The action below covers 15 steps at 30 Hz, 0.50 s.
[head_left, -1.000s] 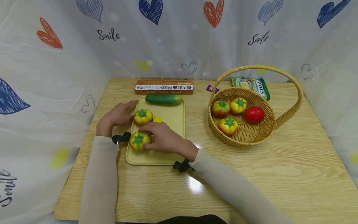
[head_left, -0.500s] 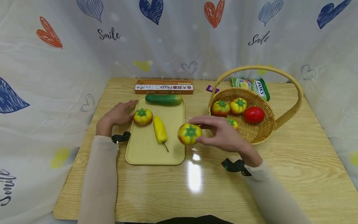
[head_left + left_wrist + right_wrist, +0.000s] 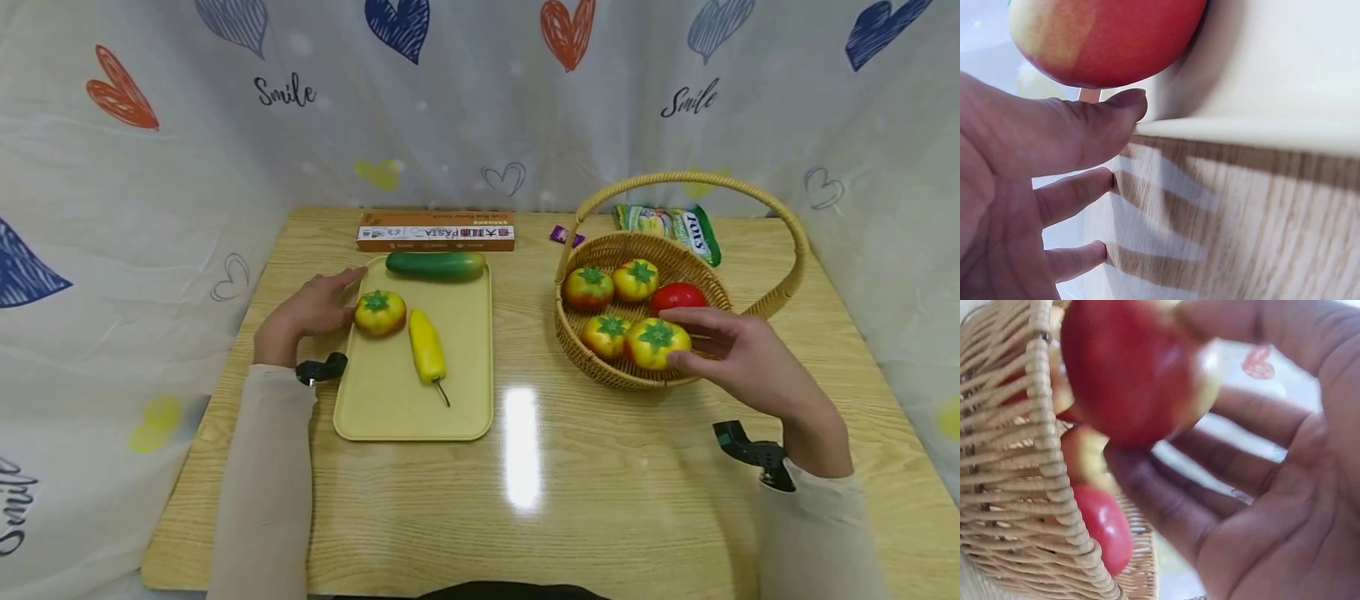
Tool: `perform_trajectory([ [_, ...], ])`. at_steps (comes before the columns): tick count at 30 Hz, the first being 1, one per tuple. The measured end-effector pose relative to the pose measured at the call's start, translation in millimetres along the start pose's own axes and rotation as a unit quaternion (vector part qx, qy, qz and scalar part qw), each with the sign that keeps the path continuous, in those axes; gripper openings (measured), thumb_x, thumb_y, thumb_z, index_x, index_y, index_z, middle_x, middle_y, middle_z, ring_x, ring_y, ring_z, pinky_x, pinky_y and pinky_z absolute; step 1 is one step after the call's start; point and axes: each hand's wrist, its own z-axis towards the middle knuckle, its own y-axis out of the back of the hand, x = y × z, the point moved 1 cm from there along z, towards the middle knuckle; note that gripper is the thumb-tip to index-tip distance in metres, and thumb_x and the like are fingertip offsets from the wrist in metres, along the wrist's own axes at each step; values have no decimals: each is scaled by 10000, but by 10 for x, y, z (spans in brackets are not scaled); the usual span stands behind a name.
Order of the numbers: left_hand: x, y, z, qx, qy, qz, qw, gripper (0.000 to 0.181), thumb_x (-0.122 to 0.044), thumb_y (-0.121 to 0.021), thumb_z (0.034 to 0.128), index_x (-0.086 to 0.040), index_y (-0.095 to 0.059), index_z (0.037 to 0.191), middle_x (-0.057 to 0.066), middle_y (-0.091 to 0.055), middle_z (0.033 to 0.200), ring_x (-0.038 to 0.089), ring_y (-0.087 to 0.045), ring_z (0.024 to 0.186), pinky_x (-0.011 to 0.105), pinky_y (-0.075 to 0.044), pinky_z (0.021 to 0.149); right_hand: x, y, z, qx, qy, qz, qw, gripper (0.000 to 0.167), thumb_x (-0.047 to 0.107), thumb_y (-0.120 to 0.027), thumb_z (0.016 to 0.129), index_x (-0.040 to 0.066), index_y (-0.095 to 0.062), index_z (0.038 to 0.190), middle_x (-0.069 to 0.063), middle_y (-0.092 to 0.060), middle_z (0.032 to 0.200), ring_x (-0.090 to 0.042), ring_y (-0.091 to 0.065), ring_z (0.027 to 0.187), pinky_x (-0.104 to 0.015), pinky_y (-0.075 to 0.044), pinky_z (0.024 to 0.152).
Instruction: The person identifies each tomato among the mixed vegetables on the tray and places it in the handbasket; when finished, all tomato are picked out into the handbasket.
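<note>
My right hand (image 3: 757, 367) pinches a yellow-and-red tomato (image 3: 657, 343) with a green star-shaped top between thumb and fingers. It holds the tomato over the front of the wicker basket (image 3: 637, 382); the right wrist view shows it above the basket's rim. Several similar tomatoes and a smooth red fruit (image 3: 1105, 528) lie inside. At the left rim of the pale yellow tray (image 3: 390, 417) rests my left hand (image 3: 311, 312), fingers extended, thumb by the tray edge in the left wrist view. On the tray are another tomato (image 3: 380, 313), a yellow pepper (image 3: 428, 350) and a green cucumber (image 3: 436, 265).
Behind the tray lies a long pasta box (image 3: 436, 232). A small purple packet (image 3: 564, 236) and a green snack bag (image 3: 675, 229) are behind the basket. The basket's tall handle (image 3: 693, 179) arches over it. A printed curtain (image 3: 465, 117) surrounds the wooden table (image 3: 600, 517).
My right hand has lifted a tomato off the tray and carried it right, over the basket. The pepper on the tray is now uncovered. My left hand has stayed at the tray.
</note>
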Motion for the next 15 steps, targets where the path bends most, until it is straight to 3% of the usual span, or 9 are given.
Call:
perform_trajectory([
  [3, 8, 1, -3, -8, 32, -35, 10000, 766, -173, -601, 1078, -113, -247, 1755, 310, -271, 1764, 682, -94, 1602, 768, -139, 1310, -48, -1, 25, 236, -161, -376, 9989, 453, 99, -833, 979, 79, -734, 1420, -208, -727, 1368, -57, -754, 1118, -59, -563, 846],
  [8, 16, -4, 2, 0, 39, -41, 10000, 760, -185, -600, 1088, -117, -244, 1756, 303, -262, 1771, 686, -80, 1602, 778, -135, 1305, -61, -107, 109, 594, -397, -293, 9970, 440, 143, -824, 995, 65, -732, 1418, -213, -705, 1410, -374, -770, 1177, -81, -571, 861],
  [15, 26, -8, 12, -4, 15, -22, 10000, 757, -196, -607, 1092, -110, -250, 1754, 301, -268, 1770, 681, -97, 1602, 773, -140, 1307, -30, -280, 269, 547, -194, 34, 9983, 452, 151, -823, 1000, 82, -726, 1436, -154, -710, 1422, -343, -768, 1174, -97, -575, 908],
])
